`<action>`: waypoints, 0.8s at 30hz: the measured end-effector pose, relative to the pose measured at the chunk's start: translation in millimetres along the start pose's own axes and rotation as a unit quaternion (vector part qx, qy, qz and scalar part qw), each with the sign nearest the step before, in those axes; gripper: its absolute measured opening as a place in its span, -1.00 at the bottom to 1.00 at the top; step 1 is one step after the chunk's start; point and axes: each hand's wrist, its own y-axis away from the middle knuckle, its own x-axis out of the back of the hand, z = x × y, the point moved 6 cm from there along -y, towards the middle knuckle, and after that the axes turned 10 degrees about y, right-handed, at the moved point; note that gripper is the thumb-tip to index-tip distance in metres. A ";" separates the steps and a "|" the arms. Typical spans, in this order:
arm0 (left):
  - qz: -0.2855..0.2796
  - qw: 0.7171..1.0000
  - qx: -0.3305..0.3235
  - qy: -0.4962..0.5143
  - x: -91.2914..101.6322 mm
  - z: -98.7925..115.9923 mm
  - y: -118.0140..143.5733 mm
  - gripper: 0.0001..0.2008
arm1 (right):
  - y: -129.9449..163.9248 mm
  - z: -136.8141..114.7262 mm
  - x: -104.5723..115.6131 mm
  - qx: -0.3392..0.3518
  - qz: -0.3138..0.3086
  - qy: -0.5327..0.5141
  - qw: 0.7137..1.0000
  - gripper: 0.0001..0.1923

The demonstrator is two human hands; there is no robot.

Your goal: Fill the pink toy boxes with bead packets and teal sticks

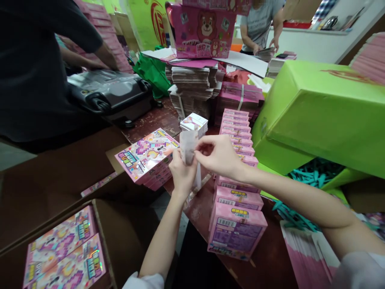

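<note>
My left hand [182, 172] and my right hand [221, 154] both grip a small clear plastic packet [188, 150], held upright above the dark wooden table [264, 257]. Just left of my hands lies a short stack of pink flat boxes [147, 158] with a pixel pattern on the lid. To the right, a long row of pink boxes [237, 224] runs away from me. A small stack of white cards [195, 122] sits right behind the packet.
A brown carton [126, 237] at lower left holds more pink boxes [64, 251]. A big green box [325, 112] stands at right over teal pieces [313, 172]. A person in dark clothes [36, 60] works at left by a black machine [111, 94]; another person [261, 24] stands at the back.
</note>
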 end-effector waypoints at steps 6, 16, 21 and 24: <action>0.050 0.987 0.086 0.127 3.1 -26.1 -6.9 -0.46 | -51.0 125.3 78.7 -0.097 0.056 0.021 0.993 -0.75; 0.030 0.969 0.137 0.201 1.0 -32.5 -9.8 -0.45 | -78.7 243.6 66.8 -0.142 -0.167 -0.026 0.975 -0.62; 0.024 0.964 0.162 0.208 -0.8 -39.4 -7.7 -0.41 | -85.5 246.1 63.5 -0.141 -0.209 0.032 0.967 -0.66; 0.024 0.964 0.165 0.209 -0.7 -40.7 -6.7 -0.41 | -89.4 247.2 62.1 -0.127 -0.220 0.077 0.964 -0.69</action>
